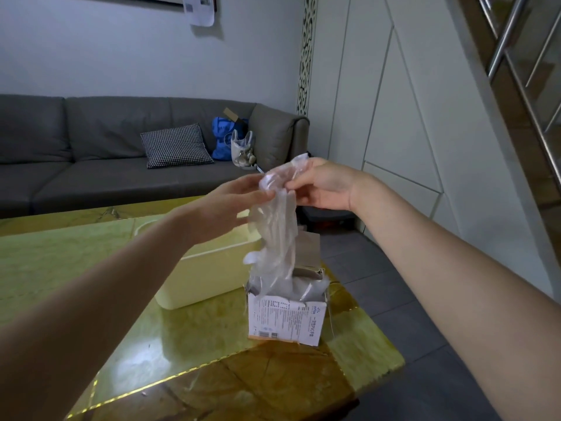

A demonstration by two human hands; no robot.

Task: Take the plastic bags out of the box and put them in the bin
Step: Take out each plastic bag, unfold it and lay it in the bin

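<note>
My left hand point(230, 202) and right hand point(318, 185) both pinch the top of a clear plastic bag point(277, 235). It hangs down into the open box point(287, 319) on the table point(188, 338), just beside the cream bin point(212, 275)

Grey sofa point(91, 153): checkered cushion point(176, 146), blue bag point(224, 138); green table point(60, 262).

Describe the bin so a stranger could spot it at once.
Start at the glossy yellow-green table in front of the grey sofa. The bin sits on it, just left of the small printed box stuffed with plastic bags. It is the plain cream tub with rounded corners and no print.
</note>
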